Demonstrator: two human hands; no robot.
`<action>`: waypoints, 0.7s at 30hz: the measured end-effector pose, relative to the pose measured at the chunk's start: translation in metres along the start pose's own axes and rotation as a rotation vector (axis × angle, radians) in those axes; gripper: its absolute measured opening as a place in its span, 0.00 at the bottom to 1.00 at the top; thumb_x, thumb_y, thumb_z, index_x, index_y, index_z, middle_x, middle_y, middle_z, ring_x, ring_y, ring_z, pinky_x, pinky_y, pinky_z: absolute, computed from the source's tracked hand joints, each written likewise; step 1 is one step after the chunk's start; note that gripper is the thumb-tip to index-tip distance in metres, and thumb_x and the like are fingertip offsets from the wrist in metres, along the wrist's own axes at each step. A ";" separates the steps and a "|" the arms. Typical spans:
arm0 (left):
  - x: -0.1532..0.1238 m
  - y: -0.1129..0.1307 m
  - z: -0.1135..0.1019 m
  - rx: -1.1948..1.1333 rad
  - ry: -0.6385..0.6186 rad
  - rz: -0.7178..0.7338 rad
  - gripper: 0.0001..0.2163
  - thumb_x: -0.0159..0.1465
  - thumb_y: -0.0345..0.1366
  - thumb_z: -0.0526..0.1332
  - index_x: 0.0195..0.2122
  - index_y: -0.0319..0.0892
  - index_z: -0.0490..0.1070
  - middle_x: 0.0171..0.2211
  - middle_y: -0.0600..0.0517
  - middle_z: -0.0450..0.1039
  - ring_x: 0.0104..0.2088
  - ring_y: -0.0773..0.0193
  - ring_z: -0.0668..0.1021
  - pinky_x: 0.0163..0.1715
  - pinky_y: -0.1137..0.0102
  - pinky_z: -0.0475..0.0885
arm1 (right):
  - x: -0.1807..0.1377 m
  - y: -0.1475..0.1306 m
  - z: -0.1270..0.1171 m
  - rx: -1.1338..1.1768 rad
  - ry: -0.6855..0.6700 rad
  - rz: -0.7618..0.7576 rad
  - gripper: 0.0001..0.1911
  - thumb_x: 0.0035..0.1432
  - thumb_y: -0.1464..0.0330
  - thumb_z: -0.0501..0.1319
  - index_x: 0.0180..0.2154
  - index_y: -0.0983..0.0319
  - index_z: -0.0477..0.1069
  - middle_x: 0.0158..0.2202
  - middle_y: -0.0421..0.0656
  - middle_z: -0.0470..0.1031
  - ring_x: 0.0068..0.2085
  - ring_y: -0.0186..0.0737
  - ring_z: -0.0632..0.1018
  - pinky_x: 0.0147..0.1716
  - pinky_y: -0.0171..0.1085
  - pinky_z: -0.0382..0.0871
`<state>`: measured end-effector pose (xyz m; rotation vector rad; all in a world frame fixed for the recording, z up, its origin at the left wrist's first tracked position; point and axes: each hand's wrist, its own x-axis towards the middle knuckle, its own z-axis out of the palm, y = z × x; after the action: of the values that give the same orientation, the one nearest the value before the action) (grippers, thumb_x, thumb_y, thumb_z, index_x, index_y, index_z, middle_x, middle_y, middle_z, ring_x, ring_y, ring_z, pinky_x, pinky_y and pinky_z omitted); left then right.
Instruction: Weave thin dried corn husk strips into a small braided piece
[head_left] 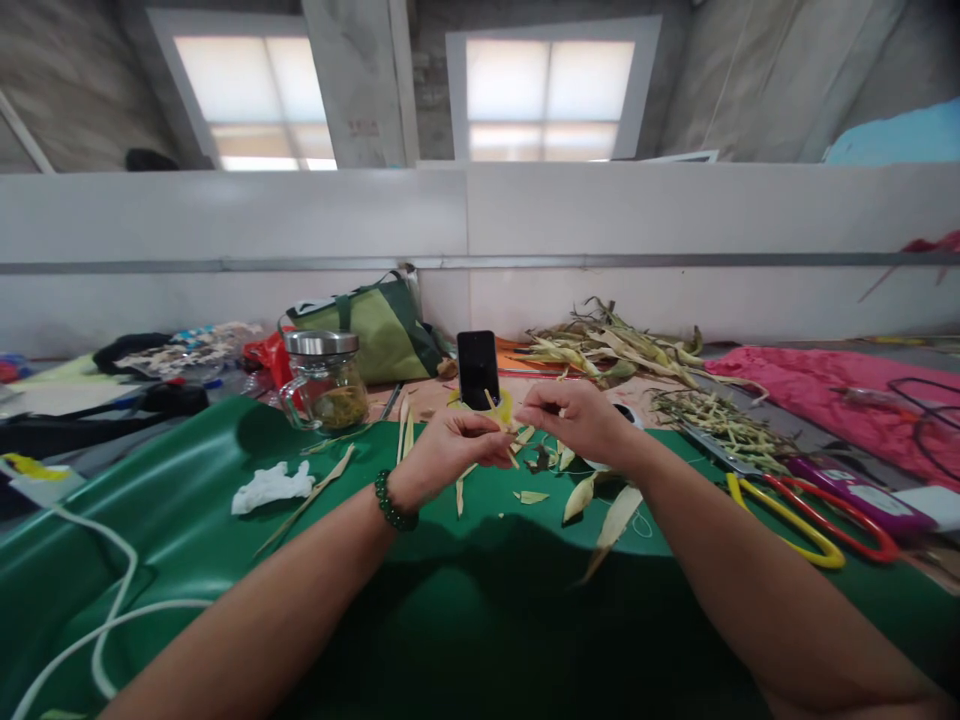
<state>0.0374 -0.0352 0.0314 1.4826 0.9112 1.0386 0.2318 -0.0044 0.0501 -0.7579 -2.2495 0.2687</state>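
My left hand (459, 446), with a dark green bead bracelet (394, 502) at its wrist, pinches a thin pale strip (512, 457). The strip slants past the fingertips at both ends. Close beside it on the right, my right hand (574, 415) has thumb and fingers pressed together; what they hold, if anything, is too small to make out. Beyond both hands a black phone (478, 368) stands upright, with something yellow (504, 405) at its base. Below the hands, pieces of dry husk-like leaf (616, 522) lie on the green sheet (480, 600).
At the left are a lidded glass jar (337, 392), a crumpled white tissue (271, 488) and a white cable (112, 620). Scissors with yellow and red handles (787, 520) lie at the right. Behind are dry stalks (611, 345), a green bag (382, 330) and pink cloth (832, 385).
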 end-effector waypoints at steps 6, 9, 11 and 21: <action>0.007 -0.003 -0.006 -0.014 0.161 0.025 0.12 0.45 0.41 0.72 0.23 0.36 0.77 0.22 0.49 0.78 0.25 0.63 0.79 0.31 0.70 0.76 | -0.005 -0.008 0.007 0.062 -0.242 0.117 0.24 0.59 0.57 0.55 0.16 0.63 0.59 0.16 0.35 0.55 0.20 0.27 0.57 0.20 0.32 0.46; 0.006 -0.003 -0.004 0.000 0.174 0.035 0.11 0.44 0.40 0.72 0.22 0.37 0.77 0.22 0.50 0.78 0.24 0.65 0.78 0.29 0.71 0.75 | -0.006 -0.013 0.022 0.043 -0.207 0.042 0.21 0.60 0.64 0.54 0.17 0.63 0.59 0.17 0.35 0.55 0.21 0.27 0.57 0.22 0.32 0.46; 0.005 -0.002 -0.002 0.009 0.184 0.035 0.11 0.44 0.39 0.72 0.22 0.37 0.77 0.21 0.50 0.77 0.24 0.66 0.77 0.28 0.72 0.75 | -0.007 -0.015 0.028 0.024 -0.185 0.006 0.19 0.60 0.67 0.54 0.17 0.64 0.57 0.17 0.35 0.55 0.21 0.27 0.58 0.23 0.33 0.47; 0.011 0.002 -0.017 -0.019 0.261 0.037 0.13 0.42 0.41 0.73 0.22 0.37 0.76 0.23 0.50 0.78 0.24 0.64 0.78 0.29 0.69 0.76 | -0.009 -0.021 0.016 0.006 -0.240 -0.010 0.22 0.61 0.63 0.54 0.17 0.63 0.56 0.17 0.35 0.54 0.21 0.28 0.57 0.23 0.33 0.47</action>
<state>0.0254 -0.0202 0.0360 1.3726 1.0570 1.2855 0.2163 -0.0268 0.0419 -0.7435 -2.4756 0.3788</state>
